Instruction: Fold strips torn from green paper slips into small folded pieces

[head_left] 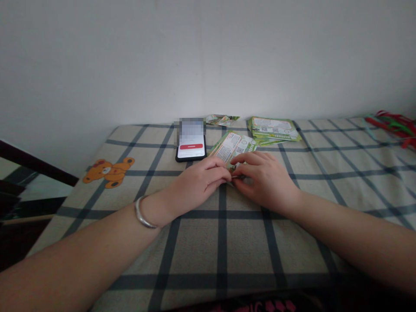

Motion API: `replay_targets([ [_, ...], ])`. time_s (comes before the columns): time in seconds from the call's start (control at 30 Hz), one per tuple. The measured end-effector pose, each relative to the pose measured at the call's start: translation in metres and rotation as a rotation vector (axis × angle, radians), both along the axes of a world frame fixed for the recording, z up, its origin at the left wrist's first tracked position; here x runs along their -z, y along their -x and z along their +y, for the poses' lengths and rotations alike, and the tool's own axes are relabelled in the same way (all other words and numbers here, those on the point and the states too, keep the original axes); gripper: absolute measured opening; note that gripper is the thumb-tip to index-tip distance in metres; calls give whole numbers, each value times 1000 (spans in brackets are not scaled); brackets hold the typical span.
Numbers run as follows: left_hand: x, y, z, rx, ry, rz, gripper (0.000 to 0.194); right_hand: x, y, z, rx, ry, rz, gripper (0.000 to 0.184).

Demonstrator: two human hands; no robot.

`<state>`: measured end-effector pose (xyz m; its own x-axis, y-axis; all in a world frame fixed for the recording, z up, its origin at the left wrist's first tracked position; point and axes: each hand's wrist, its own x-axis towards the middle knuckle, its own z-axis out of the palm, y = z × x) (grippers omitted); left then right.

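My left hand and my right hand meet over the middle of the table, fingertips almost touching. Both are closed in a pinch. A small, thin, pale edge shows between the fingertips, too little of it to name. Just beyond the fingers lie flat green-and-white printed pieces with text and a square code, overlapping and partly hidden by my right hand. Whether these are cards or packets I cannot tell. A silver bracelet circles my left wrist.
A phone with a lit screen lies left of the printed pieces. Behind are a crumpled shiny wrapper and a green printed stack. Red and green material lies far right. A checked cloth with a bear picture covers the table.
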<state>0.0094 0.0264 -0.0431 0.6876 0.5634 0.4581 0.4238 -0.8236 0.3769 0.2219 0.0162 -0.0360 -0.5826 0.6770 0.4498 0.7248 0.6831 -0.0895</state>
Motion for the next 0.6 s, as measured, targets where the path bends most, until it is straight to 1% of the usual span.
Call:
replay_targets([
  [0.2, -3, -4, -2, 6, -38, 35, 17, -4, 2, 5, -10, 116, -15, 8],
  [0.4, -4, -4, -3, -35, -38, 73, 18, -5, 3, 5, 7, 103, -47, 10],
  [0.6, -4, -4, -2, -36, -104, 69, 15, 1, 2, 7, -52, 145, 53, 9],
])
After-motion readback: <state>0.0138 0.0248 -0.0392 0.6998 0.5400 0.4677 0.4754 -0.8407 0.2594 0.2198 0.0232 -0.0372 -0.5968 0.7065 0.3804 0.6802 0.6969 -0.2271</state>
